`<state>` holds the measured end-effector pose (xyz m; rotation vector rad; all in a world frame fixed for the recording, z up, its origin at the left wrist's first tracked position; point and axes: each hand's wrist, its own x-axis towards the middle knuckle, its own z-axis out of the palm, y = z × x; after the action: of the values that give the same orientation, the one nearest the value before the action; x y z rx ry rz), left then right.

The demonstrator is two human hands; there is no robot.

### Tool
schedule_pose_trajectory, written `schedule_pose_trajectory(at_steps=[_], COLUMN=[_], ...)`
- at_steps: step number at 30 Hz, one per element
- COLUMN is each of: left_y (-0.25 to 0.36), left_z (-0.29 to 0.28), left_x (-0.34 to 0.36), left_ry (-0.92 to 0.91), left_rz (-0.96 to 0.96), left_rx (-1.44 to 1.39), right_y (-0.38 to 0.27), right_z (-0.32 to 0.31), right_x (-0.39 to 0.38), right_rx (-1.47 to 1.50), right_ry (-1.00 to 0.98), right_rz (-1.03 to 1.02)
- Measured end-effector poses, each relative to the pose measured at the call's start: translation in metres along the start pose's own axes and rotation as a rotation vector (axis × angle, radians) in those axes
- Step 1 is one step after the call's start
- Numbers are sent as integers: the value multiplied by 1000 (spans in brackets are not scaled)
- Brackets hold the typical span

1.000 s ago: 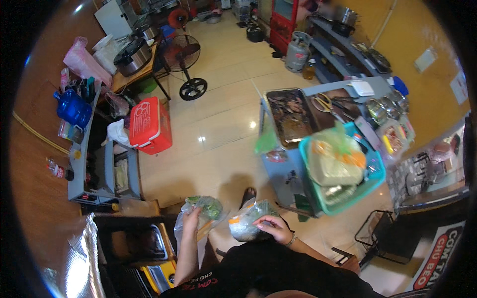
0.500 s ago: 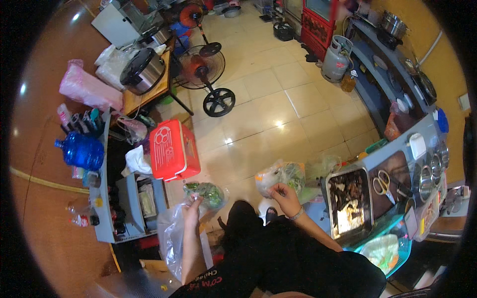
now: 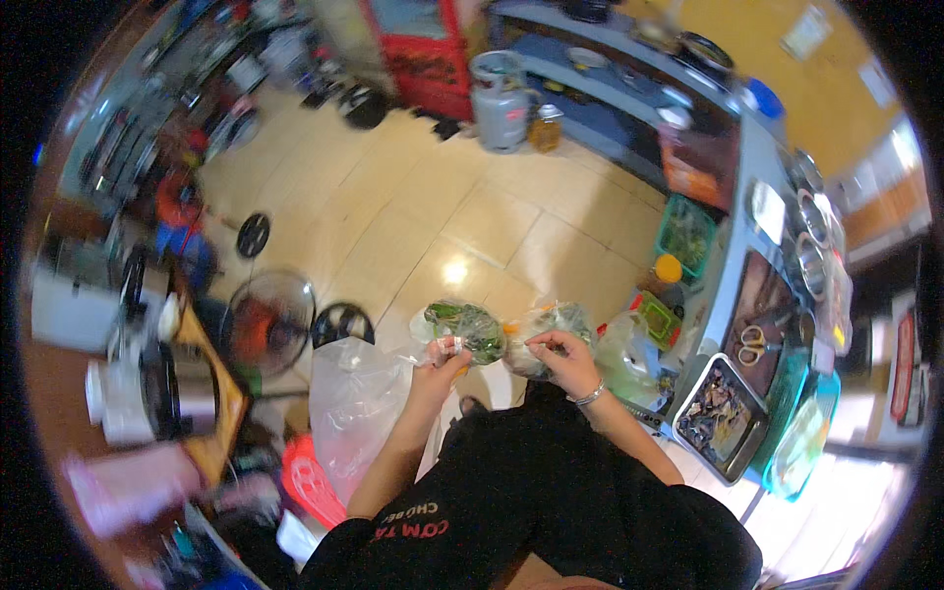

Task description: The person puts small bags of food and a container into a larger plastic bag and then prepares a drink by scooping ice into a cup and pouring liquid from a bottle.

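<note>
My left hand (image 3: pixel 442 366) is closed on the top of a clear plastic bag of green leaves (image 3: pixel 466 330). A large clear plastic bag (image 3: pixel 356 408) hangs beside that hand, spread along my left forearm; whether the same fingers grip it I cannot tell. Close by, my right hand (image 3: pixel 567 360) pinches another clear bag (image 3: pixel 553 323), with greens and something pale and orange inside. The two filled bags hang side by side over the floor, nearly touching.
On the right counter are a metal tray (image 3: pixel 723 418) of dark pieces, scissors (image 3: pixel 752 346) and a teal basket (image 3: pixel 824 398). A green-lidded container (image 3: pixel 657 320) stands below. Farther off are a gas cylinder (image 3: pixel 501 106) and a fan (image 3: pixel 265 324); a red cooler (image 3: pixel 310 482) is lower left.
My view has swung to the right, so the counter shows more and the cooler sits lower left. My hands have come closer together, bringing the two filled bags side by side.
</note>
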<state>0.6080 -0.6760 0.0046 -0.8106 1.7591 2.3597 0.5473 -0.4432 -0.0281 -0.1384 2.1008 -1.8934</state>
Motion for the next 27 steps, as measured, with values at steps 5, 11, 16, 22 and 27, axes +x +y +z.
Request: schedule_pose_trajectory(at_steps=[5,11,16,22,27], left_y=[65,117,161,195,222], left_z=[85,224,351,560,741], left_x=[153,298,414,502,548], left_ry=[-295,-517,-741,-978,-1186], left_rz=[-2,16,77,15,-47], left_rx=[224,320,447,278,419], right_y=[-25,-34,-77,-98,-117], right_z=[-32,-122,-217,-322,-386], right_x=[87,199,265,327,376], right_rx=[-2,16,201,63,159], right_ry=[272,479,668,965,1263], right_rz=[8,68,201,103,131])
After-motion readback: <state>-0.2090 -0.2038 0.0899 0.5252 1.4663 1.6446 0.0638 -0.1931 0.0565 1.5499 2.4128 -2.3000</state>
